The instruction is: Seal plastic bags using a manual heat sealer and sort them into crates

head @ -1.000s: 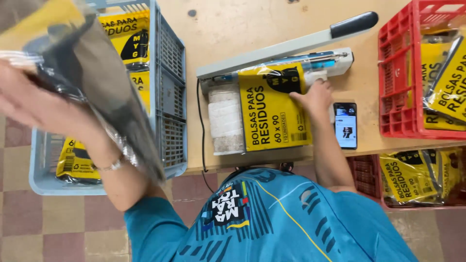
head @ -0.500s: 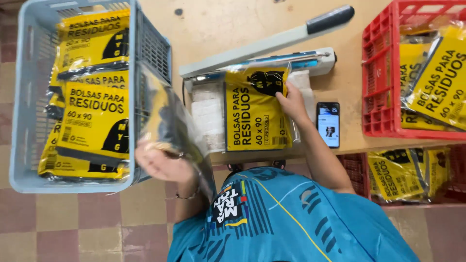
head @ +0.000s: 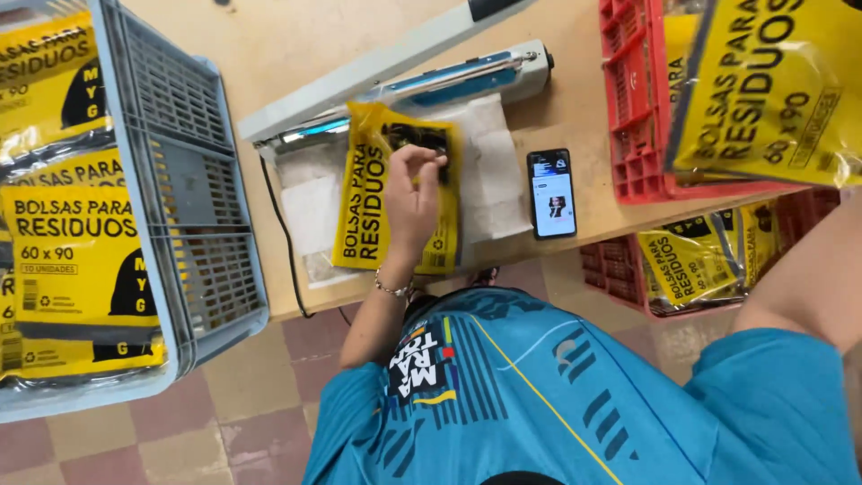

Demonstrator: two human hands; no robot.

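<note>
I see the yellow bag packet [head: 359,216] lying mid-table, its open end tucked under the heat sealer [head: 449,85], probably for closing. My left hand [head: 411,193] pinches its top to steady it. My right hand is hidden behind a raised packet [head: 772,90] over the red crate [head: 633,108]; I cannot tell its grip.

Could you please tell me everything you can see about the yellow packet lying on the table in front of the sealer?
The yellow packet is a flat, glossy plastic pack with black print and a dark patch near its top end. It lies lengthwise on a pale pad on the wooden table, its top end beside the heat sealer, whose arm is raised. The left hand rests on it, fingertips pinching near the dark patch. Nothing else touches it.
</note>
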